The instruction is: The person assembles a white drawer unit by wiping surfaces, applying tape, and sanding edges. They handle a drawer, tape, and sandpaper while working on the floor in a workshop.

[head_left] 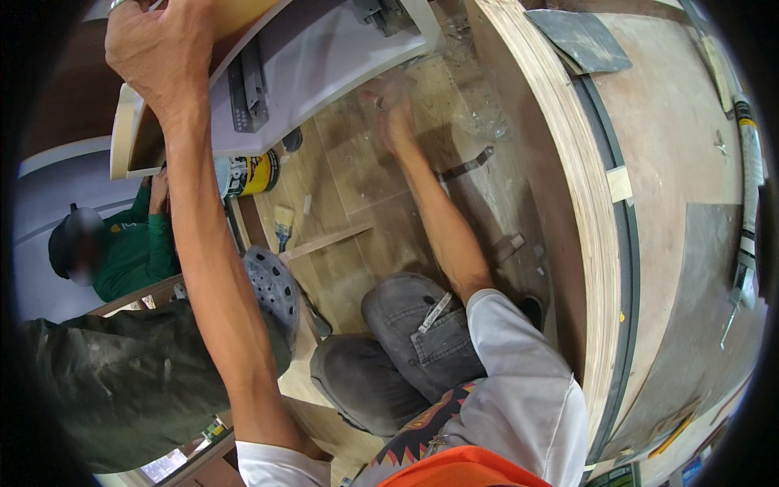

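Note:
My left hand (166, 57) is raised at the top left beside a white cabinet panel (324, 65). Its fingers look curled, but the frame's top edge cuts them off and hides what they hold. A metal drawer slide (249, 85) is fixed on the panel's face, with another metal fitting (377, 15) farther up. My right hand (393, 109) reaches forward over the wood-look floor (341, 162), near the panel's lower edge. Motion smears its fingers, so their grip is unclear.
A thick plywood edge (596, 211) rises on my right, with a dark sheet (580, 40) over it. A paintbrush (283, 226), a wood strip (329, 242) and a paint can (253, 173) stand or lie left. Another person's clog (272, 284) is close; a person in green (134, 247) sits beyond.

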`<act>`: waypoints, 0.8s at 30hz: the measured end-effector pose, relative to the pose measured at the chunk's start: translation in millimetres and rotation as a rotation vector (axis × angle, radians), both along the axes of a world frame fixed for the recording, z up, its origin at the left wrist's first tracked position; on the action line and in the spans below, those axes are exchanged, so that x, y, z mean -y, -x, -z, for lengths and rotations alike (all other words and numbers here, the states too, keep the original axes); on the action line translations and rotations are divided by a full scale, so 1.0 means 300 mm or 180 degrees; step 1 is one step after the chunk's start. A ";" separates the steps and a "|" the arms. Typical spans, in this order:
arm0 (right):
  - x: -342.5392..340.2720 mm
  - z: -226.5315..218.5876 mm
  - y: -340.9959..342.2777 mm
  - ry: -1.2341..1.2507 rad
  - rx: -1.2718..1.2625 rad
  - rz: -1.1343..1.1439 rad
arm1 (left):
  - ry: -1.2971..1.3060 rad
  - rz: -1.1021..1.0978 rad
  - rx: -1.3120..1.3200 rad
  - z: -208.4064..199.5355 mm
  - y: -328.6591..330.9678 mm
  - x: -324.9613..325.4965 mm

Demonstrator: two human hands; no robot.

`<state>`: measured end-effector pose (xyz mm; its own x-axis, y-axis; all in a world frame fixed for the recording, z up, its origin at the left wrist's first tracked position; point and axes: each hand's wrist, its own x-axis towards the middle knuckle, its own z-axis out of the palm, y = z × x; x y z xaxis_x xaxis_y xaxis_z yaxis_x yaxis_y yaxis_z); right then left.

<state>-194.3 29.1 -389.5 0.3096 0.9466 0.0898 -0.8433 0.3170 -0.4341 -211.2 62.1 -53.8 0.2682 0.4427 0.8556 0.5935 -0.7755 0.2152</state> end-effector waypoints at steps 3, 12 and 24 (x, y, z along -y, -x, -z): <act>-0.030 -0.054 -0.002 0.0092 -0.0051 0.0372 | -0.0163 0.0211 0.0088 0.019 -0.033 0.028; -0.070 -0.059 0.040 0.0085 -0.0310 0.0639 | -0.0080 -0.0223 0.0008 -0.003 0.001 -0.007; -0.062 -0.084 0.045 0.0155 -0.0301 0.0847 | -0.0266 0.0024 0.0000 0.017 -0.040 0.044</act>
